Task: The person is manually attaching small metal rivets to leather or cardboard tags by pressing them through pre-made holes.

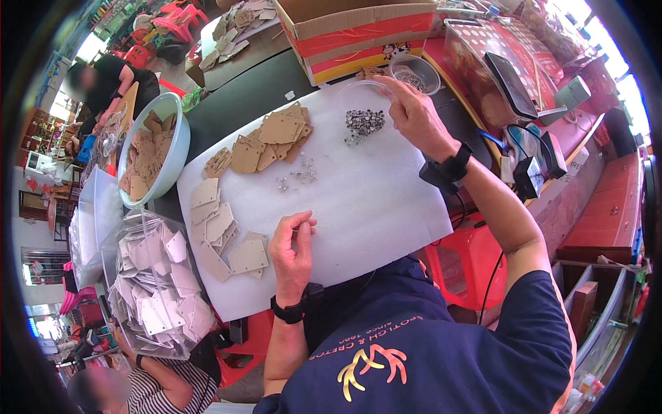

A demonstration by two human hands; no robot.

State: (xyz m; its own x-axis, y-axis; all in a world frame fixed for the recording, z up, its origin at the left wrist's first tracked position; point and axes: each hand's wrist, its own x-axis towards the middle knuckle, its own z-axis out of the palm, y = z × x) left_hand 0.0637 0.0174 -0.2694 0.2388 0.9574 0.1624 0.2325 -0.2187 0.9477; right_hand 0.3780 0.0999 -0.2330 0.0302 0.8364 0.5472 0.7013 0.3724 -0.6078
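My right hand [417,119] reaches to the far side of the white foam sheet [358,228]. Its fingers grip the rim of a clear plastic tub [352,93], whose outline is faint. A pile of small metal studs [364,123] lies at this tub, and a looser scatter of tiny metal pieces [302,174] is left of it. My left hand [291,255] rests over the near part of the sheet with its fingers curled; whatever they hold is hidden. Brown card pieces [276,134] lie along the far left, and pale grey card pieces [219,224] nearer me.
Left of the sheet stand a blue basin [181,141] of brown cards and a clear bin [114,241] of pale cards. A cardboard box [358,31] and a round tub of studs [436,77] are at the back. Two people sit at the left; a red stool [472,265] stands at right.
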